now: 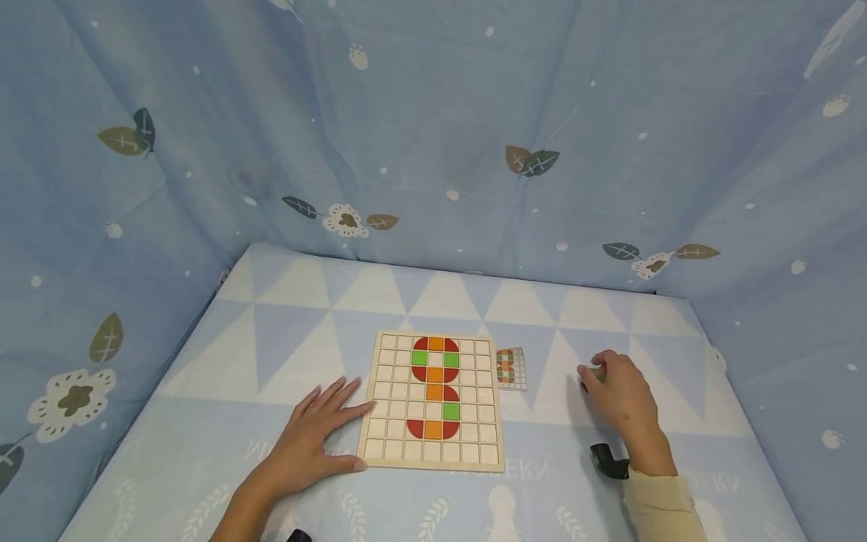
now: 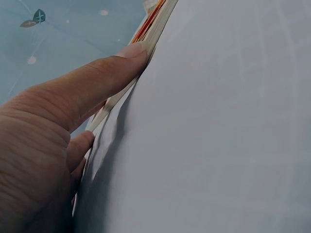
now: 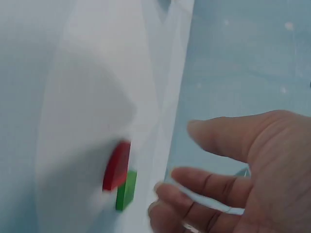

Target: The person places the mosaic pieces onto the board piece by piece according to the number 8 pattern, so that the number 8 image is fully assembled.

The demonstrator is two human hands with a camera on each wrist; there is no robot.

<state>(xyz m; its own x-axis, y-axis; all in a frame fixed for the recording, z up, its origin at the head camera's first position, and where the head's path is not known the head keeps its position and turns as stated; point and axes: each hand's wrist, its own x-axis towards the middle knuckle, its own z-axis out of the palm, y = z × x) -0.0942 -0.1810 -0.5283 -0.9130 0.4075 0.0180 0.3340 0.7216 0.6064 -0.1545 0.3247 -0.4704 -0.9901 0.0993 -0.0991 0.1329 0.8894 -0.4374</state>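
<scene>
A square wooden grid board lies on the table, with red, orange and green tiles forming a figure down its middle columns. My left hand lies spread at the board's left side, thumb at the near corner and fingertips along the edge. In the left wrist view the thumb touches the board's side. Right of the board, my right hand hovers low over the table, thumb and fingers apart. Below its fingertips in the right wrist view are a red rounded tile and a green tile.
A small pattern card lies against the board's right edge, printed with a coloured grid figure. A black device sits at my right wrist. Blue patterned curtains enclose the table at the back and sides.
</scene>
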